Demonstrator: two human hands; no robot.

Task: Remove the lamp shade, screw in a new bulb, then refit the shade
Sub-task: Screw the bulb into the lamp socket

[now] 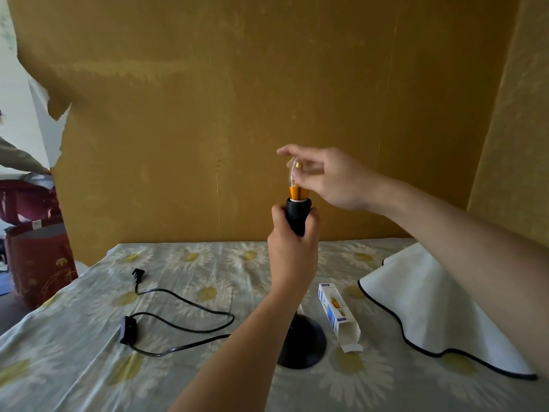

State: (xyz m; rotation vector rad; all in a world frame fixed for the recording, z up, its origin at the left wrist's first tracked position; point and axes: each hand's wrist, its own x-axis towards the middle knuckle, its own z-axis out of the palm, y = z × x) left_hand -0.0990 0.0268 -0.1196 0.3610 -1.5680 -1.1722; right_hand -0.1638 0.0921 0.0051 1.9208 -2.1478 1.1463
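— Where was the bulb?

— The bulb (294,181) stood upright in the black socket (298,214) at the top of the lamp, its gold collar just above the socket's rim. My right hand (329,179) was over it, the fingers (306,171) closed lightly around the clear glass.

— And your other hand?

— My left hand (292,236) was wrapped around the socket's ribbed neck, fingers closed tight on it, holding the lamp up off its stem. The round black base (306,343) sat on the tabletop (89,367) below my left forearm.

— What about the shade?

— The white shade (424,307), edged in black, lay on its side to the right, partly under my right arm. The opened bulb box (338,316) lay between the base and the shade.

— Anything else?

— The black cord (190,304) looped across the daisy-print cloth on the left, with its inline switch (128,330) and the plug (139,275) lying loose. A mustard-coloured wall (237,84) stood behind it all.
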